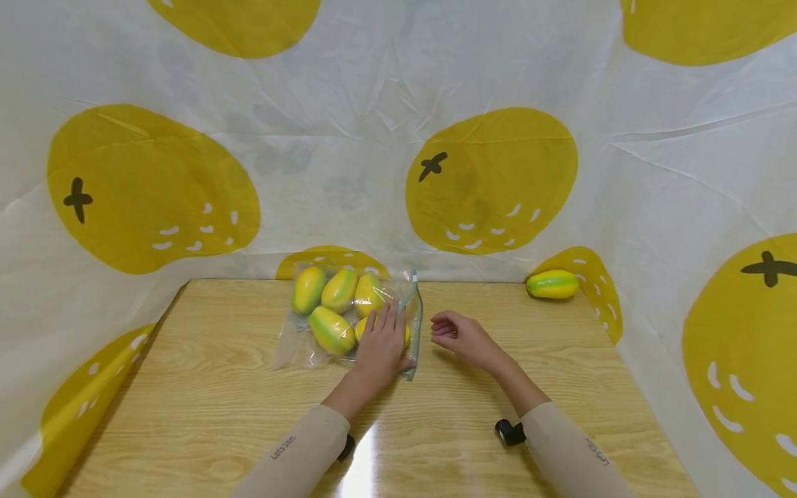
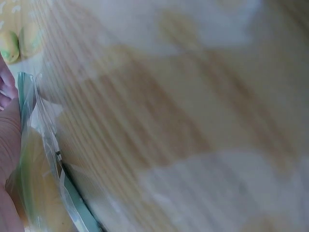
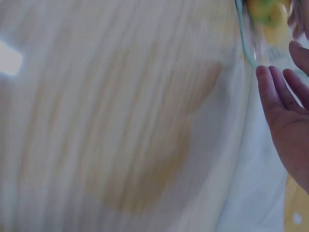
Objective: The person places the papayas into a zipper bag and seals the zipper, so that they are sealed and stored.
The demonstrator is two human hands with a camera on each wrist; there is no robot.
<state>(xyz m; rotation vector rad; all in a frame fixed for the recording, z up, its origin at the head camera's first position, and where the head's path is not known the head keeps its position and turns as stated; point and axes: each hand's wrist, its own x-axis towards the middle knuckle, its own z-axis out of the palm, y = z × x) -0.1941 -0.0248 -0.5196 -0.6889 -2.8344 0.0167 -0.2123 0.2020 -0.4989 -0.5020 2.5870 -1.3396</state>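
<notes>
A clear zip bag [image 1: 288,346] lies flat on the table with several yellow-green, mango-shaped fruits [image 1: 331,330] inside. Its green zip edge [image 1: 420,325] faces right, with a small white slider near the far end. My left hand [image 1: 381,342] rests on the bag beside the zip, fingers extended over one of the fruits and partly hiding it. Just right of the zip edge, my right hand [image 1: 463,337] hovers with its fingers loosely bent and nothing in them. In the right wrist view, the fingertips [image 3: 262,72] of that hand appear close to the bag's green edge.
One loose yellow-green fruit [image 1: 553,284], longer and ridged, lies at the table's far right corner. The wooden table [image 1: 205,415] is bordered at the back and sides by a white cloth [image 1: 330,173] printed with large yellow fruits.
</notes>
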